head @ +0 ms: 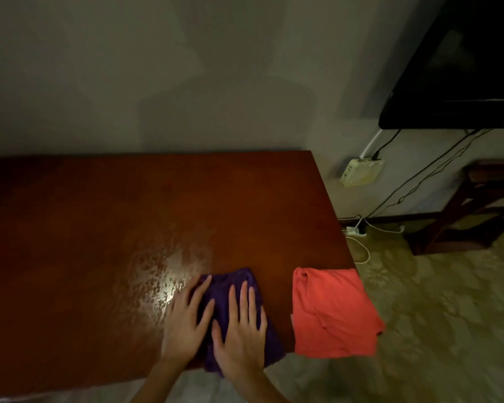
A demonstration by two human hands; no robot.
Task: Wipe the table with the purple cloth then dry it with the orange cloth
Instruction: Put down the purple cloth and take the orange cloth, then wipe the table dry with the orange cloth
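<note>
Two cloths lie on one table point(99, 213): one purple cloth point(230, 286) and one orange cloth point(332, 312). Two bare hands are in view, the left hand point(186, 324) and the right hand point(242, 330), each showing five straight fingers. One dark screen point(460, 68) hangs on the wall, with one pale box point(361, 171) mounted below it. One white power strip point(355, 230) sits on the floor. Several cables run down the wall; their exact number cannot be told in the dim light. One dark wooden stand point(477, 207) is by the wall at the right.
</note>
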